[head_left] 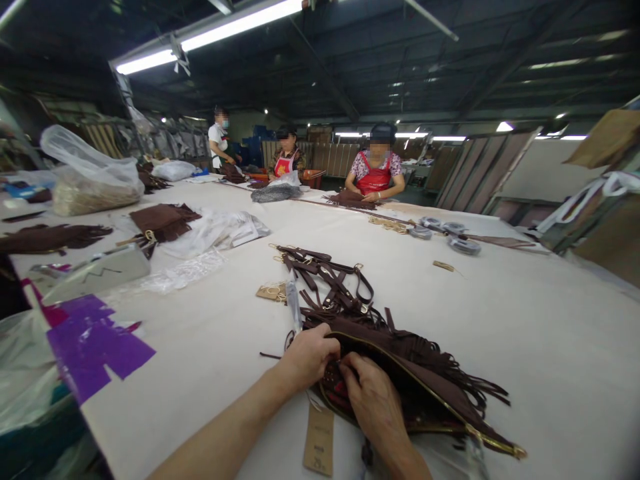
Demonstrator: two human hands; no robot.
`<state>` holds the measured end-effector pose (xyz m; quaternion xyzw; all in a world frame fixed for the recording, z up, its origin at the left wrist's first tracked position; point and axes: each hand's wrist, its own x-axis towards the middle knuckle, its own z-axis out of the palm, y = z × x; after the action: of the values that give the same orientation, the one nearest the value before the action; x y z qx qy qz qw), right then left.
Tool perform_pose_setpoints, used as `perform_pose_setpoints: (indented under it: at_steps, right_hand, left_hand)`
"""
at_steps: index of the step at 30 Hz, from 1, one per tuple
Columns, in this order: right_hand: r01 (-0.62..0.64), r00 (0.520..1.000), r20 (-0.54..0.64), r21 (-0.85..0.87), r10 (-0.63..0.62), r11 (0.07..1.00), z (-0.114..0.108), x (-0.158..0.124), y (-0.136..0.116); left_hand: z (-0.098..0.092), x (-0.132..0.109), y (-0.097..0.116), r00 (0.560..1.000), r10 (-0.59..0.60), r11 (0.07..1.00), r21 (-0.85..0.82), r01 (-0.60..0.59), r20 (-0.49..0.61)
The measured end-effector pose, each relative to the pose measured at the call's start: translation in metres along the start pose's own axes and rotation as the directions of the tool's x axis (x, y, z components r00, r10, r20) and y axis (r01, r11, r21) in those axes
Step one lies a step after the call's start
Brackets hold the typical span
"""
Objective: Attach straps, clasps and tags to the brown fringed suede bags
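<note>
A dark brown fringed bag (425, 377) lies on the table with its gold zipper open and its patterned lining showing. My left hand (310, 357) is closed on the bag's rim at the left end of the opening. Close beside it, my right hand (373, 393) reaches into the mouth with thumb and fingers pinched together; what they hold is hidden. From the near side hangs a brown paper tag (319, 440). Just beyond the bag lie several brown straps (330, 273) with gold clasps, next to another cardboard tag (271, 292).
A tape dispenser (95, 273), purple sheet (97, 343), folded brown piece (163, 220) and clear plastic bags (215, 230) occupy the left. Rolled straps (464, 245) lie at the far right. Across the white table (540, 347), a person in a red apron (375, 177) handles brown fringed material; two others stand farther left.
</note>
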<state>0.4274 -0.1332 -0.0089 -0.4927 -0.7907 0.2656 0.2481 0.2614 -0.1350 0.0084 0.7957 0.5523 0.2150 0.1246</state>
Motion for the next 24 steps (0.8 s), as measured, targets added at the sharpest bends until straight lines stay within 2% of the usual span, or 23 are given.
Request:
perform_pose_setpoints:
  at_steps: [2, 5, 7, 9, 12, 15, 18, 20, 22, 24]
  right_hand:
    - [0.000, 1.000, 0.022, 0.074, -0.001, 0.997, -0.005, 0.001, 0.001]
    - [-0.018, 0.991, 0.134, 0.200, -0.010, 0.980, -0.024, 0.001, 0.004]
    - [-0.054, 0.975, 0.224, 0.258, -0.005, 0.965, -0.041, 0.001, 0.004]
    - [-0.108, 0.964, 0.263, 0.310, 0.024, 0.945, -0.055, 0.001, 0.002]
    - [-0.106, 0.989, 0.143, 0.439, 0.047, 0.892, -0.061, 0.001, -0.006]
    - [-0.022, 1.000, 0.019, 0.620, 0.013, 0.784, -0.054, -0.001, -0.013]
    - [0.054, 0.999, -0.045, 0.716, -0.032, 0.696, -0.043, -0.006, -0.016]
    - [0.094, 0.995, -0.088, 0.721, -0.044, 0.686, -0.037, -0.008, -0.017]
    - [0.087, 0.996, -0.081, 0.727, -0.042, 0.681, -0.032, -0.008, -0.017]
    - [0.078, 0.997, -0.062, 0.742, -0.047, 0.666, -0.032, -0.007, -0.018]
  left_hand:
    - [-0.002, 0.000, 0.000, 1.000, 0.016, 1.000, 0.018, -0.016, 0.015]
    - [-0.009, -0.003, -0.003, 0.997, 0.081, 0.989, -0.122, -0.080, 0.000]
    - [-0.015, -0.007, -0.005, 0.992, 0.121, 0.964, -0.232, -0.127, -0.042]
    - [-0.021, -0.012, -0.003, 0.985, 0.134, 0.953, -0.257, -0.158, -0.106]
    - [-0.030, -0.019, 0.010, 0.968, 0.137, 0.966, -0.188, -0.177, -0.209]
    - [-0.034, -0.026, 0.031, 0.964, 0.120, 0.931, -0.310, -0.192, -0.238]
    - [-0.029, -0.031, 0.048, 0.989, 0.069, 0.804, -0.580, -0.131, -0.128]
    - [-0.020, -0.033, 0.054, 0.997, 0.024, 0.668, -0.743, 0.035, 0.069]
    - [-0.010, -0.032, 0.056, 0.968, 0.011, 0.503, -0.838, 0.211, 0.250]
    - [-0.003, -0.030, 0.053, 0.955, 0.004, 0.389, -0.880, 0.271, 0.296]
